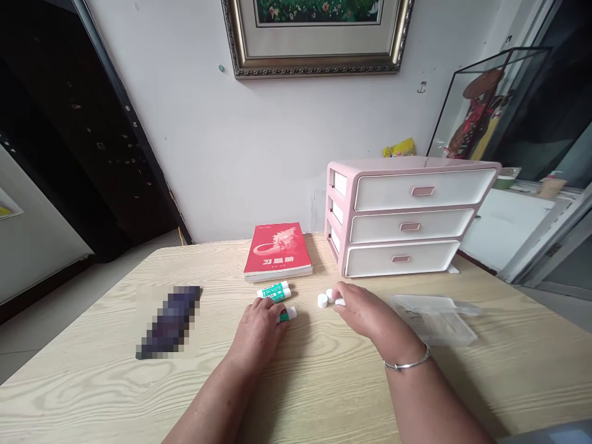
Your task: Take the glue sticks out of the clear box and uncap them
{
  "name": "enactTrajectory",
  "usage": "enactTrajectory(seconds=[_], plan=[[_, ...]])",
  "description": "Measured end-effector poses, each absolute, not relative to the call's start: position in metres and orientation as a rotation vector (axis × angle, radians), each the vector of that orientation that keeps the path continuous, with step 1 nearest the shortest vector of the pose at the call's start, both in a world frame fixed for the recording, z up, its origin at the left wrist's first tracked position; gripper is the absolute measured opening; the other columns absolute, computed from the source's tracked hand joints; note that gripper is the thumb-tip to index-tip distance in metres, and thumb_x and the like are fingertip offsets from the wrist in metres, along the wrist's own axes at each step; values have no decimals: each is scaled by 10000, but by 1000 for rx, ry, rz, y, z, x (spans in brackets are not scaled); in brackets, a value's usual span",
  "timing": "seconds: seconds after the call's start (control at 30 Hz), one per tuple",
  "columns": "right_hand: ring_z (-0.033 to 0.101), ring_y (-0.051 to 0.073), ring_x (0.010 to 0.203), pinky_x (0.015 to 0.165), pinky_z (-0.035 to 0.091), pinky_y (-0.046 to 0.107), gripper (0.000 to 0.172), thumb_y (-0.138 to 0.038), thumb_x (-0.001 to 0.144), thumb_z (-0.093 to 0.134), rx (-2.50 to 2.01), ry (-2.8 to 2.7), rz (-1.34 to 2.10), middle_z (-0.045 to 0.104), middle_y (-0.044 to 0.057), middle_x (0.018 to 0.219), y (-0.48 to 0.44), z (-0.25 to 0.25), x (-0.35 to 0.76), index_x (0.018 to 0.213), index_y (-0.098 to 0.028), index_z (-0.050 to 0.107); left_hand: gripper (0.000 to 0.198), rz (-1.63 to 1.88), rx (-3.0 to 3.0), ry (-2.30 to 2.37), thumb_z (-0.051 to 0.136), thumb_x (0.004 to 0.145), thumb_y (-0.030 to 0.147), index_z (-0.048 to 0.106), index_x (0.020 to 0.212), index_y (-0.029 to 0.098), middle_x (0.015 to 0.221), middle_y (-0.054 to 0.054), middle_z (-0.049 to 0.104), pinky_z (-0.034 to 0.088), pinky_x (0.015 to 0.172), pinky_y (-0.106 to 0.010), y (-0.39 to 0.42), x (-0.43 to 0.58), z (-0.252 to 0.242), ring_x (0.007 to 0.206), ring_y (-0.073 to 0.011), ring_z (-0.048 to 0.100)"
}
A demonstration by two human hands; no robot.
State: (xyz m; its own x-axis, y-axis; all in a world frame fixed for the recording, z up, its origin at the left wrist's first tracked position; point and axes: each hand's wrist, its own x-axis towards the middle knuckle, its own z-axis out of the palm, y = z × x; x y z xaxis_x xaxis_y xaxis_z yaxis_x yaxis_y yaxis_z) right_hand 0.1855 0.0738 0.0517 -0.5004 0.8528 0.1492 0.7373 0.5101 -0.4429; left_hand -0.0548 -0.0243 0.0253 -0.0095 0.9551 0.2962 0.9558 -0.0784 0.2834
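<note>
My left hand is closed round a green-and-white tube, which looks like a glue stick; one end shows past my fingers, lying at table level. Just beyond it, similar green-and-white tubes lie side by side. My right hand, with a silver bangle on its wrist, pinches a small white cap close to the tabletop. Beside those fingers two more white caps rest on the table, one partly behind the other.
A red book lies behind the tubes, left of a pink-and-white drawer unit. Right of my right hand is a clear plastic box with its lid raised. A dark pixelated item lies on the wooden table at left.
</note>
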Motion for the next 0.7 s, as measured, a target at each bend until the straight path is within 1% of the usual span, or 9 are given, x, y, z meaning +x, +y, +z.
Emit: enactTrajectory(seconds=[0.07,0.17,0.33,0.43,0.53,0.57,0.63,0.7], plan=[[588,191,867,709,333,269,217,-58,802,541,-1308,-2455,445,674,59,978,75,47,188,958,-196,600,201,-590,-2177,-2149,627,845,279,740,1007,242,1000,-112,674,434,854,-423,-23,-54,26,991,-334,578],[582,197,852,696,322,271,270,14,758,514,-1352,-2492,451,672,76,943,76,45,184,927,-174,609,217,-569,-2150,-2148,641,846,297,746,1031,256,994,-105,670,437,868,-424,-21,-53,27,994,-328,567],[589,203,902,727,337,267,302,44,723,522,-1412,-2487,481,663,95,979,77,46,173,925,-161,612,264,-574,-2101,-2124,668,846,304,733,1097,261,1025,-96,669,438,907,-403,-19,-53,26,1022,-304,560],[597,201,892,723,352,260,241,-34,724,609,-1412,-2433,514,663,83,976,78,43,171,925,-169,606,305,-617,-2072,-2123,656,861,319,714,1149,236,1055,-101,671,440,926,-406,-19,-56,24,1034,-297,558],[599,197,830,682,361,262,149,-225,781,657,-1391,-2341,547,671,68,932,81,42,173,913,-183,603,285,-740,-2044,-2103,618,884,329,726,1125,221,1054,-114,672,448,922,-411,-19,-62,21,1019,-293,568],[598,195,825,674,364,262,143,-271,798,647,-1376,-2299,551,674,65,926,82,42,174,905,-188,603,281,-814,-2034,-2095,606,889,336,731,1112,219,1046,-116,672,451,919,-411,-19,-64,21,1016,-292,572],[596,184,812,659,368,258,127,-305,819,616,-1332,-2203,585,675,55,905,84,43,174,877,-192,603,289,-1032,-2021,-2089,585,899,380,740,1080,217,1024,-111,670,454,917,-404,-19,-68,21,1011,-283,580],[589,167,755,625,368,251,147,-336,844,583,-1259,-2087,747,667,43,841,83,45,170,854,-190,597,337,-1338,-1984,-2137,572,900,465,745,1017,200,987,-100,668,465,876,-382,-21,-70,24,960,-261,594]])
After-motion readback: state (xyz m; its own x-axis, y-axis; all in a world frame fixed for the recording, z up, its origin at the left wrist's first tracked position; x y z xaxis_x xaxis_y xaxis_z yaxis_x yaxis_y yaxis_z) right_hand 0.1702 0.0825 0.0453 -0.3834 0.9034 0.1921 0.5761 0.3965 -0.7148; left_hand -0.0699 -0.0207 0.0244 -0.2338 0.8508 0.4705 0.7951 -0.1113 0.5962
